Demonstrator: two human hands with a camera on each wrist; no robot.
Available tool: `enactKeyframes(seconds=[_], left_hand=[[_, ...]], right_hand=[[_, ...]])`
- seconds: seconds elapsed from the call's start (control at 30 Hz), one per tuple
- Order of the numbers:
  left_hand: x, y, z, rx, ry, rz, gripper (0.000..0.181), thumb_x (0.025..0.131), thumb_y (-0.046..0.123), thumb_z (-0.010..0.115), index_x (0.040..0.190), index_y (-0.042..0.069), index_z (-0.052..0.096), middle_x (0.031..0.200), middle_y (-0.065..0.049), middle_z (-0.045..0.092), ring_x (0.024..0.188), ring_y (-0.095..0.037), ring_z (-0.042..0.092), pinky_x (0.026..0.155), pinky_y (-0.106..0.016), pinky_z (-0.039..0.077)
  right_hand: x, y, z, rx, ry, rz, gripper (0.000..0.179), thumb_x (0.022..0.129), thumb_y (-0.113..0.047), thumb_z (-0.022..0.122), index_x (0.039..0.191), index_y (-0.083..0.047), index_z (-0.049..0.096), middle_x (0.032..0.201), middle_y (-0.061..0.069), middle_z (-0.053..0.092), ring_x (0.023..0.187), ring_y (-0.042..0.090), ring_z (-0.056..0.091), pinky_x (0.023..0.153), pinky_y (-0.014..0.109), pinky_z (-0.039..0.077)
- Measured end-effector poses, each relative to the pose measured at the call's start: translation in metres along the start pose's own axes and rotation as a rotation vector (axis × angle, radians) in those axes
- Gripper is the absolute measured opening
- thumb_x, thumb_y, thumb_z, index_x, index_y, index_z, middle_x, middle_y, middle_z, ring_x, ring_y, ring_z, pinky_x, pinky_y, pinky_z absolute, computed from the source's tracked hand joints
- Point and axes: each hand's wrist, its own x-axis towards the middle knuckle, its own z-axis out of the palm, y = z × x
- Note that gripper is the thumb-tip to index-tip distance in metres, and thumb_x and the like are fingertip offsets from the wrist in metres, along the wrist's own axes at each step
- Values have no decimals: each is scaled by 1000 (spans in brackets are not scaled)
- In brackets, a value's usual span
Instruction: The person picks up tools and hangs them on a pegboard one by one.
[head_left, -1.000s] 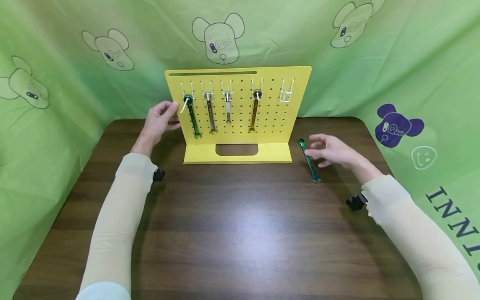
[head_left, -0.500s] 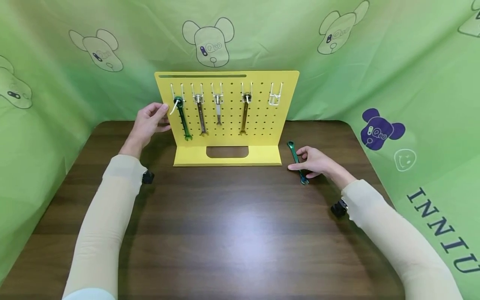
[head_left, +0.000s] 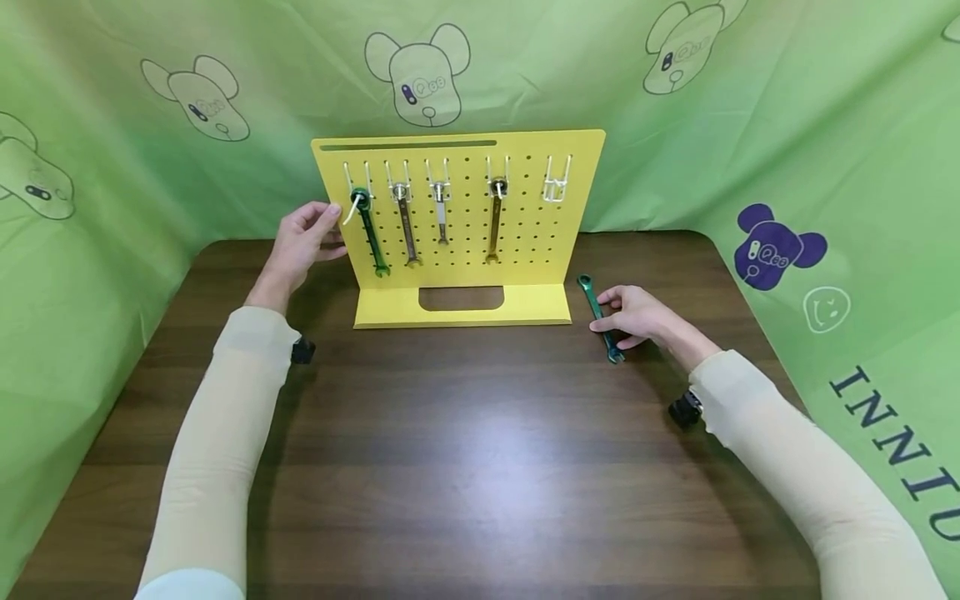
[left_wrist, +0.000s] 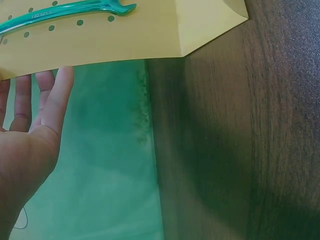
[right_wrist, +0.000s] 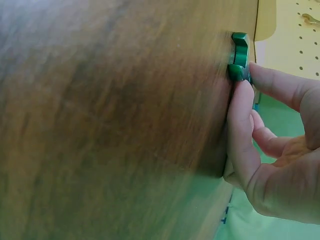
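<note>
My left hand (head_left: 296, 242) pinches the left edge of a yellow pegboard (head_left: 528, 271); in the left wrist view the thumb tip lies at the edge and the other fingers reach behind it. On the table right of the board lies a green combination wrench (head_left: 592, 300), its ring end pointing away from me. Thumb and fingers of my right hand (head_left: 637, 317) pinch its shank. The right wrist view shows the open jaw end of this wrench (right_wrist: 240, 56) between the thumb and a finger, close over the wood.
From white hooks on the board hang a green wrench (head_left: 371, 235), a silver wrench (head_left: 407, 229), a small wrench (head_left: 441, 218) and a brownish wrench (head_left: 495, 225). Another white hook (head_left: 555, 192) is at the upper right. Green printed cloth (head_left: 300, 83) surrounds the wooden table (head_left: 450, 433).
My right hand has come left and down onto the green wrench and now pinches it. The left hand keeps its place at the board's edge. The head view has shifted slightly.
</note>
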Motion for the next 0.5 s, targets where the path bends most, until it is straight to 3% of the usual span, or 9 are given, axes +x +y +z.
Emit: enactKeyframes(seconds=[0.23,0.5], left_hand=[[0,-1,0,-1,0,-2,28,96,38,68,106,12,67,105,-6,63,87,-19,63,75,-28,63],[1,-2,0,2,-1,4,28,96,38,68,105,12,67,105,-6,62,87,-20,63,74,-28,63]], right_hand=[[-1,-9,5,-16,-1,3,55,94,-7,69,140,8,41,141,29,37,94,26,59,66,37,64],[2,-12,11,-95,109,-43,57,89,-6,69,139,7,43,126,28,52,85,26,65,58,36,63]])
